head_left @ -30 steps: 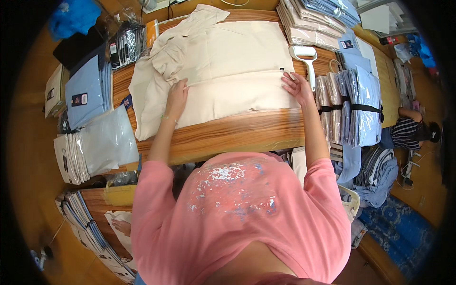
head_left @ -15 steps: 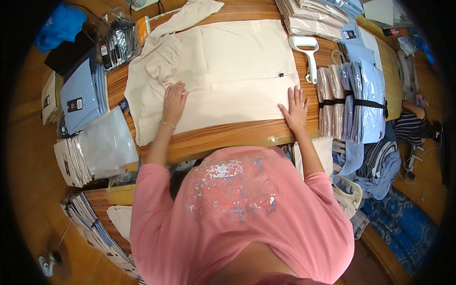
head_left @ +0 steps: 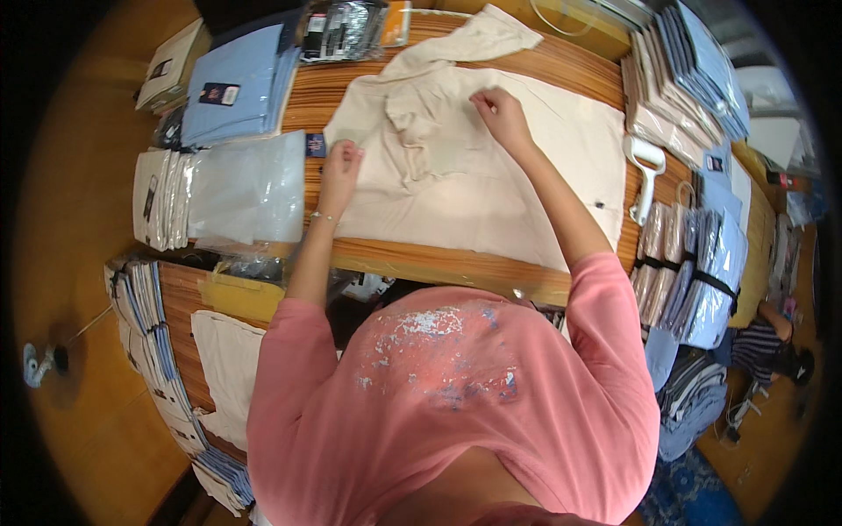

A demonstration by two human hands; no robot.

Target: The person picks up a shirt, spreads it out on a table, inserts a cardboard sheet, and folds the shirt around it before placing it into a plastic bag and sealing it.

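Observation:
A cream shirt [head_left: 517, 206] lies spread on the wood-grain table [head_left: 421, 260], one sleeve [head_left: 474, 37] stretched out past its far edge. Crumpled cloth of the same colour [head_left: 412, 131] is bunched on its left part. At the shirt's left edge is my left hand [head_left: 340, 168], fingers curled closed; whether cloth is between them is hidden. My right hand [head_left: 504, 121] is over the shirt's far middle, right of the bunched cloth, with thumb and fingers pinched together. What it pinches, if anything, cannot be made out.
A white lint roller [head_left: 647, 171] lies right of the shirt. Beside it stand bagged folded shirts [head_left: 693, 272], with another stack [head_left: 671, 88] behind. To the left are blue folded shirts [head_left: 232, 83] and clear plastic bags [head_left: 250, 188]. A person in striped clothing [head_left: 756, 346] is at far right.
My view has turned, shifting the table rightward in the picture. My right hand has left the shirt's near right corner for its far middle. My left hand went to the left edge; both hands closed.

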